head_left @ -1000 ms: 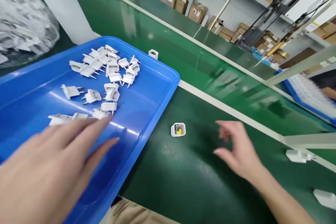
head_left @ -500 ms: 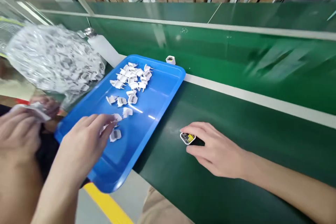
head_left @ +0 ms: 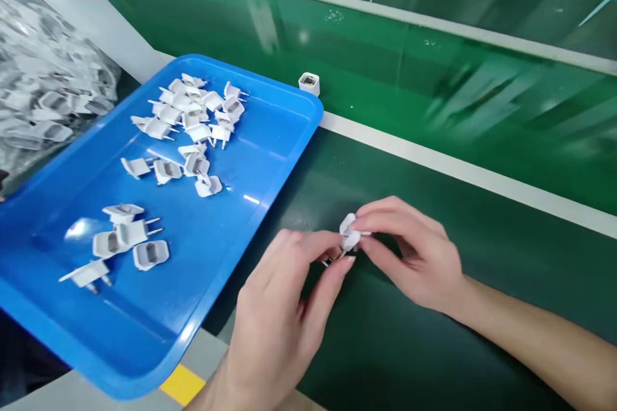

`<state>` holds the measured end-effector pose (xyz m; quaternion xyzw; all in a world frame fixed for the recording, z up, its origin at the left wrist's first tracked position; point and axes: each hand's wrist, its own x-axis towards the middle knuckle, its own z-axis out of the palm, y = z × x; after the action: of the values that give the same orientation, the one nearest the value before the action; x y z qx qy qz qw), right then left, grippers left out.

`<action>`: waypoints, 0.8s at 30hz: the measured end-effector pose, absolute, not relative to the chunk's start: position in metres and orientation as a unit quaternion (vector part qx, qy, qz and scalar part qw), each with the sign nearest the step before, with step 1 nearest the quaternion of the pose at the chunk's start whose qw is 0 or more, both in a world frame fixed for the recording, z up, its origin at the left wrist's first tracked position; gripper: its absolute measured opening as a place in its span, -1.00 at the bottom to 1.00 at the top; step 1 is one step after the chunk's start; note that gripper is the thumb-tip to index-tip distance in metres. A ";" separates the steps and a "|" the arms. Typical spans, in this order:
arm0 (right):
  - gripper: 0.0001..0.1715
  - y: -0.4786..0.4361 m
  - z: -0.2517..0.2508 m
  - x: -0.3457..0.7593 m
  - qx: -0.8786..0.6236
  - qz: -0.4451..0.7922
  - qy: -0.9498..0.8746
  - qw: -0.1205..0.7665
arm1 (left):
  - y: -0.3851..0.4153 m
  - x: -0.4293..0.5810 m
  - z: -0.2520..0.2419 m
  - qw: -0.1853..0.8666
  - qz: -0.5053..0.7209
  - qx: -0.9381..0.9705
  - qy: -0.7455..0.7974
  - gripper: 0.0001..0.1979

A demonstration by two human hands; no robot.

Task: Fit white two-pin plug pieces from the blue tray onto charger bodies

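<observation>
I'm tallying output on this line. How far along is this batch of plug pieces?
Done: no finished unit is in view. In hand: the left hand and right hand pinch white plug parts together over the green belt. Left: many loose plug pieces lie in the blue tray, a charger housing sits beyond its far corner, and a bag holds more.

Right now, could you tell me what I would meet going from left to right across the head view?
A clear bag of white parts → blue tray → left hand → white plug part, pinched by both hands → right hand.
</observation>
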<state>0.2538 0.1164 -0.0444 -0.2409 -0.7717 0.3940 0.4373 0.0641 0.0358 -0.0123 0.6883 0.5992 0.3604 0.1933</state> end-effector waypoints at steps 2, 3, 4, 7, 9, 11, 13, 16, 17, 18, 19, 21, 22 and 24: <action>-0.72 0.120 -0.042 0.256 -0.247 0.410 -0.762 0.435 | 0.037 0.055 -0.021 0.205 0.324 0.710 0.591 -0.58; -0.71 0.120 -0.040 0.257 -0.254 0.421 -0.758 0.429 | 0.037 0.051 -0.026 0.216 0.299 0.720 0.588 -0.47; -0.69 0.120 -0.037 0.258 -0.266 0.431 -0.755 0.416 | 0.037 0.048 -0.032 0.232 0.278 0.728 0.583 -0.43; -0.66 0.115 -0.028 0.257 -0.300 0.412 -0.785 0.352 | 0.037 0.047 -0.046 0.265 0.279 0.721 0.577 -0.59; -0.72 0.111 -0.022 0.254 -0.298 0.358 -0.831 0.303 | 0.037 0.050 -0.052 0.268 0.306 0.705 0.581 -0.71; -0.76 0.106 -0.020 0.251 -0.295 0.325 -0.864 0.247 | 0.036 0.054 -0.054 0.281 0.313 0.696 0.582 -0.78; -0.77 0.102 -0.019 0.248 -0.309 0.329 -0.869 0.202 | 0.035 0.055 -0.054 0.299 0.312 0.693 0.577 -0.81; -0.81 0.098 -0.020 0.247 -0.315 0.345 -0.860 0.207 | 0.034 0.055 -0.056 0.309 0.330 0.689 0.566 -0.79; -0.81 0.097 -0.020 0.248 -0.313 0.347 -0.857 0.215 | 0.034 0.055 -0.057 0.310 0.339 0.688 0.562 -0.78; -0.80 0.096 -0.020 0.248 -0.313 0.348 -0.856 0.221 | 0.034 0.055 -0.058 0.313 0.344 0.687 0.559 -0.78; -0.80 0.096 -0.020 0.249 -0.313 0.352 -0.853 0.223 | 0.034 0.055 -0.058 0.316 0.349 0.684 0.557 -0.78; -0.83 0.095 -0.020 0.249 -0.312 0.366 -0.849 0.217 | 0.034 0.054 -0.059 0.323 0.355 0.678 0.556 -0.78; -0.85 0.095 -0.021 0.248 -0.309 0.372 -0.849 0.212 | 0.033 0.055 -0.058 0.327 0.358 0.675 0.556 -0.79; -0.87 0.093 -0.023 0.246 -0.302 0.369 -0.854 0.206 | 0.031 0.056 -0.057 0.333 0.358 0.671 0.557 -0.78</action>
<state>0.2456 0.0926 -0.0225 -0.3017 -0.8545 0.3694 0.2059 0.0556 0.0314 -0.0571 0.6712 0.5575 0.3578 0.3328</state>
